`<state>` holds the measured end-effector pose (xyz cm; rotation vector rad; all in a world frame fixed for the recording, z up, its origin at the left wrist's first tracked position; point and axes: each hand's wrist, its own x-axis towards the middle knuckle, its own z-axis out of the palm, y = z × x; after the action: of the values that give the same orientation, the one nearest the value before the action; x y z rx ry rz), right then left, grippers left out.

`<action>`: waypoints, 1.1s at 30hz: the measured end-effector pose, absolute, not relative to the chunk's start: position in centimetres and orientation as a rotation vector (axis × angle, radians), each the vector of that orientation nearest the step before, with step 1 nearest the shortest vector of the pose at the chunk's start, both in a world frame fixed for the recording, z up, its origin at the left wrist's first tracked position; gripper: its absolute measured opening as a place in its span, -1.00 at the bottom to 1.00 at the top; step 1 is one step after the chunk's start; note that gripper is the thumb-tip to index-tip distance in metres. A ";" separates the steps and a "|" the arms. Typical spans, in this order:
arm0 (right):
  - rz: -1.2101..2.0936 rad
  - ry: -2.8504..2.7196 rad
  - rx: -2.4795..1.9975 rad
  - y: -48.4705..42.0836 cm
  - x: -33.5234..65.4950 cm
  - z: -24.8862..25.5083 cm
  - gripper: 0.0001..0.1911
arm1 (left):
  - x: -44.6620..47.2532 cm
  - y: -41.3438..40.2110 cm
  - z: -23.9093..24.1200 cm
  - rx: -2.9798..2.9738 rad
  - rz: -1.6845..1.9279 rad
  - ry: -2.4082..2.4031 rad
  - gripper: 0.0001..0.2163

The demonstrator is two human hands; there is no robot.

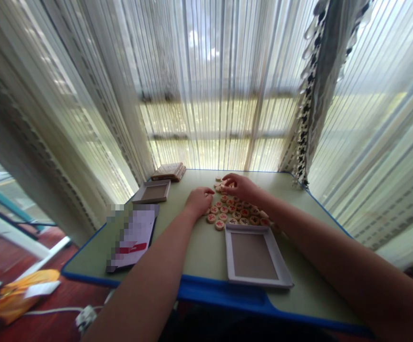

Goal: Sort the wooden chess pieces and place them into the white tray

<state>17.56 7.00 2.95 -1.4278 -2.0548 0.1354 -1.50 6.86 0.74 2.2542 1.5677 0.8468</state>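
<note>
Round wooden Chinese chess pieces (244,221) with red or black characters lie in a loose cluster on the pale green table (199,256). At the cluster's left edge rests my left hand (199,201), its fingers loosely bent and a little apart, touching or close beside the pieces. My right hand (242,187) arches over the far part of the cluster. A gap shows between its thumb and bent fingers, with pieces beneath and around them; I cannot make out any piece held. Some pieces are hidden under the right hand and forearm.
An open shallow box tray (228,266) sits at the near side of the pieces. Another box part (142,194) lies at the far left, by stacked books (168,171). A partly blurred tablet-like object (137,237) is on the left. Curtains (220,118) hang behind the blue-edged table.
</note>
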 end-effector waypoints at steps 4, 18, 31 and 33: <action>0.495 -2.094 -1.308 6.4 16.4 3.2 -0.62 | -1.4 6.7 0.8 2.324 0.974 1.512 -0.74; -0.087 -2.167 -1.399 5.9 16.5 3.8 -0.78 | -1.5 6.5 1.2 2.339 0.858 1.501 -0.80; 0.213 -2.325 -1.609 7.3 19.4 4.3 -0.75 | -1.4 6.7 1.0 2.338 0.887 1.535 -0.79; 0.239 -2.331 -1.624 7.3 19.5 4.6 -0.68 | -1.4 6.6 1.1 2.322 0.873 1.556 -0.79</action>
<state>19.54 7.26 4.64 -1.6245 -2.3306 0.2394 -1.36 6.63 1.06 2.3215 1.5557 0.8729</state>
